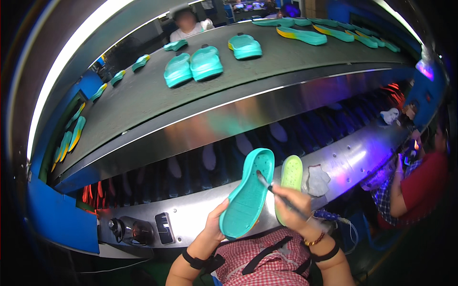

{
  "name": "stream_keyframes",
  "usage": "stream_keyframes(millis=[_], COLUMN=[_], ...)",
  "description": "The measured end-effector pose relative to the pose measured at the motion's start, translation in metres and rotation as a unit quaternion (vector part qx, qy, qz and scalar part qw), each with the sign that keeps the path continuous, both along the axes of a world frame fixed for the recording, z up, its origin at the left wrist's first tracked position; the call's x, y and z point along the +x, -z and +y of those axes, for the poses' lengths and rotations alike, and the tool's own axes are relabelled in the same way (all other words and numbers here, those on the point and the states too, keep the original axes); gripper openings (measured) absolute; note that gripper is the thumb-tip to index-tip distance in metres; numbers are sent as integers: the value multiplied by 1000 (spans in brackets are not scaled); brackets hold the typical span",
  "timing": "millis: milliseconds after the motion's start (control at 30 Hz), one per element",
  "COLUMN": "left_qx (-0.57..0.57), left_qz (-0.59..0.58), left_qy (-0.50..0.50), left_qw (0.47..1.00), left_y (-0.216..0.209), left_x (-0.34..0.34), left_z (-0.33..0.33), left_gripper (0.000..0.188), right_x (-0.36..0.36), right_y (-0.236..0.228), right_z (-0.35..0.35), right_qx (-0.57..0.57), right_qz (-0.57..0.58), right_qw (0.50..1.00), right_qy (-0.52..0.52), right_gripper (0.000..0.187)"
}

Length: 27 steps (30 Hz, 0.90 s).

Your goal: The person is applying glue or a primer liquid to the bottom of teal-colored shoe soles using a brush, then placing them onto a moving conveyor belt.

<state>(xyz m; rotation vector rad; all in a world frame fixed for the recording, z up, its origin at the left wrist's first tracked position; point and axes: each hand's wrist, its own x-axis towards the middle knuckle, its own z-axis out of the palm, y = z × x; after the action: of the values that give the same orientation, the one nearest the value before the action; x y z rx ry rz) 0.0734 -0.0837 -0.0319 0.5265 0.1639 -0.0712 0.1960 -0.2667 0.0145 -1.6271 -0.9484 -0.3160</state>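
Note:
My left hand [215, 222] is closed on the lower left edge of a teal shoe sole [244, 206], holding it tilted with its hollow inner side facing up. A slim brush [264, 180] with a dark handle is gripped in my right hand [295, 209]. Its tip touches the inside of the sole near the upper end. Just behind my right hand, a yellow-green sole piece [292, 172] rests on the metal ledge, partly hidden by the hand. A crumpled white cloth [317, 181] lies to the right of that piece.
Beyond the metal ledge [198, 202], a conveyor belt [138, 97] carries several teal and yellow soles. A phone [164, 228] and a dark bottle [136, 229] stand on the ledge at left. A co-worker in red [420, 190] sits at right; another person [186, 26] is across the belt.

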Motion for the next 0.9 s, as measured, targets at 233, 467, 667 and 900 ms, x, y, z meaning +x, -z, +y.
stream_keyframes(millis=[233,467,667,900], left_qx=[192,176,-241,623], left_qz=[-28,-219,-290,-5], left_qy=[-35,-236,-545,-457], left_qw=[980,930,749,635], left_y=[-24,-129,-202,-200], left_x=[-17,-59,-37,104], left_z=[19,117,224,183], left_gripper=[60,67,71,67], right_x=[-22,-3,-7,-2], right_y=[-3,37,52,72], right_z=[-40,-48,-34,-33], right_qx=[21,192,203,209], right_qz=[367,444,495,519], right_qw=[873,846,815,815], right_qy=[-319,-225,-224,-152], right_gripper=[22,29,24,25])
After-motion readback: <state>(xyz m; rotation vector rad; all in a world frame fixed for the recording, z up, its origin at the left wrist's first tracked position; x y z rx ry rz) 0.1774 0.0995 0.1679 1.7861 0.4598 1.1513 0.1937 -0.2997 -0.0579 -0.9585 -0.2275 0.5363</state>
